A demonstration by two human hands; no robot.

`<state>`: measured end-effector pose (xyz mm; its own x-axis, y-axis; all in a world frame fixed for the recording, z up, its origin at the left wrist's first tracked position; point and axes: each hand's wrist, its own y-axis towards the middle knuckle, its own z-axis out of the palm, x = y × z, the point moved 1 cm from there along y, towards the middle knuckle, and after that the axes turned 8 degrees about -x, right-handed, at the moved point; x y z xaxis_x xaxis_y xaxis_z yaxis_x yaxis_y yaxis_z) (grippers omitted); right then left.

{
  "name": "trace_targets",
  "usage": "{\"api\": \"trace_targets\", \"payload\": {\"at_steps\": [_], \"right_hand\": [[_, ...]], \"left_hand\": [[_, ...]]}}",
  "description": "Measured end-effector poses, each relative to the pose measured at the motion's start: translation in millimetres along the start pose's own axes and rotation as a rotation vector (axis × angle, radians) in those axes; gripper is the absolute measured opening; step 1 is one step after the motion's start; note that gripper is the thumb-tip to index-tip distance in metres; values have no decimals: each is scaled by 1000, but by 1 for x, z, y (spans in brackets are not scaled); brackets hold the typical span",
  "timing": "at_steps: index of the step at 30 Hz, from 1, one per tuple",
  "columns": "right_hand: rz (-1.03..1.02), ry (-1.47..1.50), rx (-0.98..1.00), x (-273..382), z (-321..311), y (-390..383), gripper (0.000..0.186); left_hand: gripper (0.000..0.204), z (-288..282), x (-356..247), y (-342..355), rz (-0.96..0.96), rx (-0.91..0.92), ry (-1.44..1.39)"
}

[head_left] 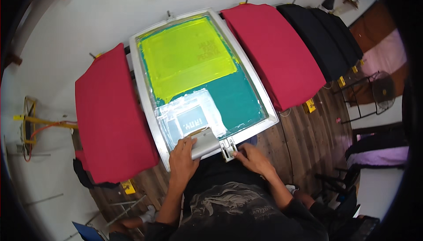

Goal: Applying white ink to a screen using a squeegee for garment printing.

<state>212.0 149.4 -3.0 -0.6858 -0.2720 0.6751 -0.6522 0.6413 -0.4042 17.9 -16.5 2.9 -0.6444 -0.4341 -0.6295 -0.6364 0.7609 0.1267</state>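
A silk-screen frame (pixel 257 76) with pale metal sides lies in front of me. Bright yellow-green ink (pixel 176 56) covers its far part. Green mesh (pixel 233 98) shows nearer, beside a pale patch with light lettering. Across the near edge lies a grey metal bar (pixel 206 144), squeegee-like, with a yellowish streak along its far side. My left hand (pixel 183 158) is curled over the bar's left end. At the bar's right end, my right hand (pixel 253 158) pinches a silvery metal bracket (pixel 228 149) with the thumb; its other fingers are partly hidden.
Boards covered in red cloth stand left (pixel 112 122) and right (pixel 277 51) of the frame, with black-covered boards (pixel 317 38) farther right. Yellow blocks (pixel 309 105) sit at their near ends. A fan (pixel 382 90) stands at right. Other people's limbs show low on both sides.
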Motion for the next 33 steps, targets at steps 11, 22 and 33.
{"api": "trace_targets", "payload": {"at_steps": [11, 22, 33], "right_hand": [[247, 698, 297, -40, 25, 6, 41], [230, 814, 53, -41, 47, -5, 30], [99, 644, -80, -34, 44, -6, 25]], "left_hand": [[59, -1, -4, 2, 7, 31, 10], [57, -8, -6, 8, -11, 55, 3], [58, -12, -20, 6, -4, 40, 51]]}}
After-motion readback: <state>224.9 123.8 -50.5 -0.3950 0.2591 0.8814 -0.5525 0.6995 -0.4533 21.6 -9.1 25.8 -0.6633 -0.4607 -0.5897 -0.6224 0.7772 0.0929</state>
